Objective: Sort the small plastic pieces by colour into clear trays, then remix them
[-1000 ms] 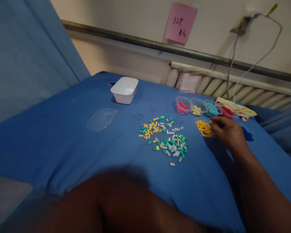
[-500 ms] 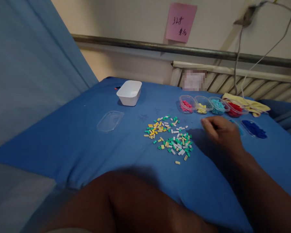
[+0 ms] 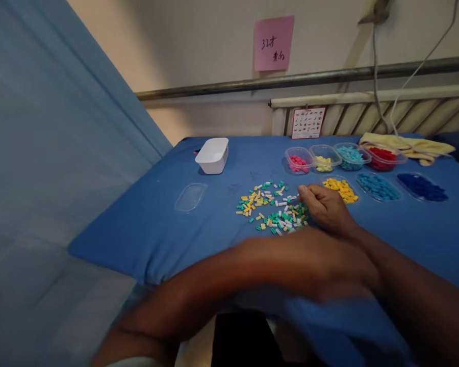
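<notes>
My right hand [image 3: 327, 206] is closed, thumb against curled fingers, beside the right edge of a loose pile of small bricks [image 3: 286, 216] in green, white, cream and yellow. Whatever it may hold is hidden. My left hand [image 3: 336, 265] is smeared by motion and lies across in front of my right forearm or wrist; I cannot tell whether they touch. Its fingers cannot be made out. Just past my right hand sits a clear tray of yellow bricks [image 3: 342, 190]. All of this is on a blue cloth [image 3: 218, 224].
A white tub [image 3: 213, 157] and a clear lid [image 3: 191, 197] are on the left. Clear containers with pink [image 3: 298, 162], pale yellow [image 3: 323, 163], light blue [image 3: 351, 155] and red bricks [image 3: 382, 158] line the back. Blue bricks [image 3: 377, 186] and dark blue bricks [image 3: 423, 187] lie nearer.
My right hand has moved left to the pile's edge, uncovering the tray of yellow bricks. My left arm has swung up and right, bringing its hand over by the right forearm. The view has shifted.
</notes>
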`<state>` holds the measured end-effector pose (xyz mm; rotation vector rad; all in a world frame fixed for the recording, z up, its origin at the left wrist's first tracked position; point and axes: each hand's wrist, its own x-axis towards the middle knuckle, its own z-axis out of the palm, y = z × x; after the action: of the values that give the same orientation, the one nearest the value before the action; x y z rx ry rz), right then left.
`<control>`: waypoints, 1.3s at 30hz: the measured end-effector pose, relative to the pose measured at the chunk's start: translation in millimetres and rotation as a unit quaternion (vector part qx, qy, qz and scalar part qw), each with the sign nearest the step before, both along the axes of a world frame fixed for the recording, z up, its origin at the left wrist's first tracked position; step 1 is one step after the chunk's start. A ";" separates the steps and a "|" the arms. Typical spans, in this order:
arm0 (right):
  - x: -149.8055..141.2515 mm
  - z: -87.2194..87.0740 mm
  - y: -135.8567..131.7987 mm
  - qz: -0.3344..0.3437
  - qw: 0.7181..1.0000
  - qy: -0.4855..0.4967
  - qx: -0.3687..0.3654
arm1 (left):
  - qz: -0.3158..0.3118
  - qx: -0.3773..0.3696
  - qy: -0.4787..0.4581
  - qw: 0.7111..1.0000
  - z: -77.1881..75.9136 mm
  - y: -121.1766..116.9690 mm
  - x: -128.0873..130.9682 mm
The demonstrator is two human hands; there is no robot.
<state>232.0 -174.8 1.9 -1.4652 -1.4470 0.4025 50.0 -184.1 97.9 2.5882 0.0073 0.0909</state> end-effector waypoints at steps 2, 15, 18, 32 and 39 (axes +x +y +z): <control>-0.4 0.0 2.5 -0.010 1.000 0.014 -0.001 | 0.106 -0.054 -0.052 0.992 6.8 52.4 -25.6; 0.8 -1.6 8.9 -0.016 0.999 0.028 -0.015 | 0.280 0.089 0.138 0.946 -17.7 121.7 -99.8; -0.6 -0.2 9.4 -0.023 0.999 0.033 -0.018 | 0.276 0.098 0.148 0.945 -17.2 122.8 -100.2; -0.8 1.6 8.6 -0.033 0.999 0.020 -0.031 | 0.268 0.118 0.133 0.947 -18.4 115.1 -95.5; 1.0 2.1 8.1 -0.021 0.999 0.032 -0.035 | 0.258 0.159 0.152 0.941 -18.1 113.2 -93.8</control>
<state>233.0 -166.7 4.1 -1.5228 -1.3613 0.4736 -43.9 -71.0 79.8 2.8242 0.8500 -0.1284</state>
